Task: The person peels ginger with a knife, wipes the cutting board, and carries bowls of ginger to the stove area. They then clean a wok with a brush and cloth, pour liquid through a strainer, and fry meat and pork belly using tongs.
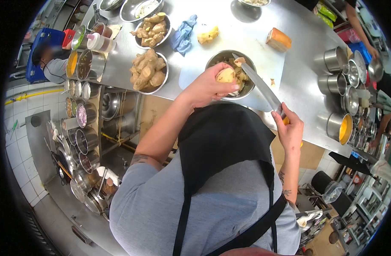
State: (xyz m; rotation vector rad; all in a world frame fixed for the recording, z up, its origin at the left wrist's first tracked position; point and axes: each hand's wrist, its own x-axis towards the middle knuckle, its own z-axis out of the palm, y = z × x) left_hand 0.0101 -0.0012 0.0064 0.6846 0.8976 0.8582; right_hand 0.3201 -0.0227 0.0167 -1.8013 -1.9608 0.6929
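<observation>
My left hand (206, 87) is closed round a partly peeled piece of ginger (225, 76), held over a metal bowl (212, 57). Inside that bowl lie brownish peelings (247, 86). In my right hand (290, 128) is the handle of a large knife (262, 86), its blade slanting up and left across the bowl. A bit of peel (239, 62) clings near the blade's tip. Beyond the bowl, a peeled yellow ginger piece (208, 35) rests on the white cutting board (191, 70). Two bowls of unpeeled ginger, one nearer (148, 70) and one farther (152, 30), stand to the left.
A blue cloth (184, 35) lies left of the board, and an orange-brown block (279, 39) sits on its right part. Metal pots (335, 59) line the table's right edge. Containers and a squeeze bottle (100, 43) crowd the left. Other people stand at both sides.
</observation>
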